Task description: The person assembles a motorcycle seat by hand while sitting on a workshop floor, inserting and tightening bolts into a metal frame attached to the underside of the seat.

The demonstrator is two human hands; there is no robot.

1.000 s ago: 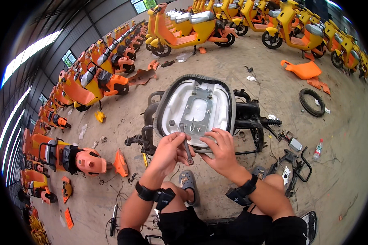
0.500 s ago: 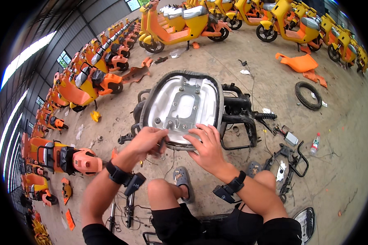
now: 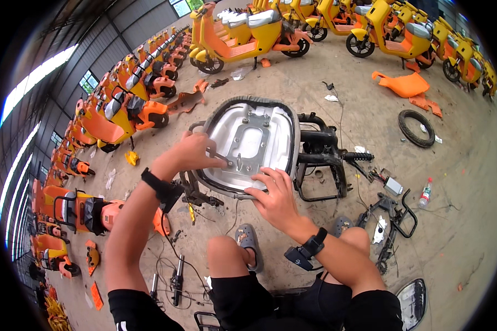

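Observation:
A scooter seat (image 3: 283, 138) lies upside down in front of me, its white hollow underside up and a dark edge round it. Bolted in its middle is a metal plate (image 3: 238, 144) with an oval opening and several nuts and studs. My left hand (image 3: 196, 151) is closed round a wrench (image 3: 220, 157), its far end at a nut on the near left of the plate. On the near right part of the seat rest the fingers of my right hand (image 3: 275, 194), apart and slightly bent, holding no tool.
The seat lies over a black scooter frame (image 3: 320, 149) with a shock absorber. Scattered on the floor are a tyre (image 3: 416, 128), an orange panel (image 3: 401, 84), a bottle (image 3: 426, 193), a silver box (image 3: 392, 186) and cables. Yellow and orange scooters (image 3: 254, 41) stand in rows behind and left.
My left hand has moved up and left from the seat's near edge, and the wrench now reaches the nut. My right hand stays nearly in place on the seat.

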